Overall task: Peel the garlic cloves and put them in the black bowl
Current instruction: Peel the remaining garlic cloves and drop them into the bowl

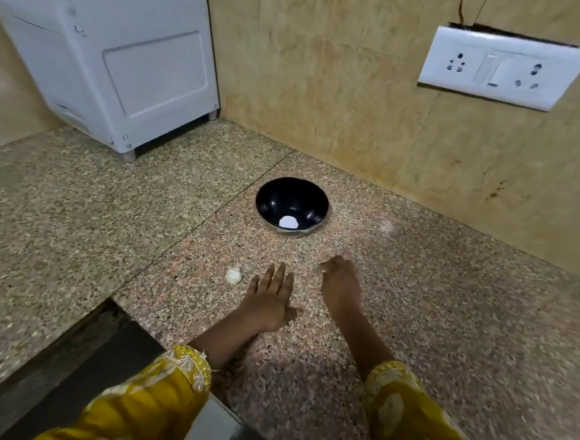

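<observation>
Left hand [269, 297] flat, fingers spread, empty, just beside the garlic [233, 275] on the granite desk [447, 299], likely to pick it up. Right hand [340, 285] relaxed, holding nothing. Black bowl [292, 196] ahead, one white piece [288, 222] inside.

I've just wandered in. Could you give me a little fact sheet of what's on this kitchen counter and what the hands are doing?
surface: speckled granite counter
bowl: black bowl, upright, beyond both hands; white patch inside, clove or glare, cannot tell
garlic: garlic lying on the counter just left of the left hand, untouched
left hand: left hand, fingers straight, holding nothing
right hand: right hand, fingers loosely curled, nothing seen in it
back left: white appliance
wall: switch and socket plate
</observation>
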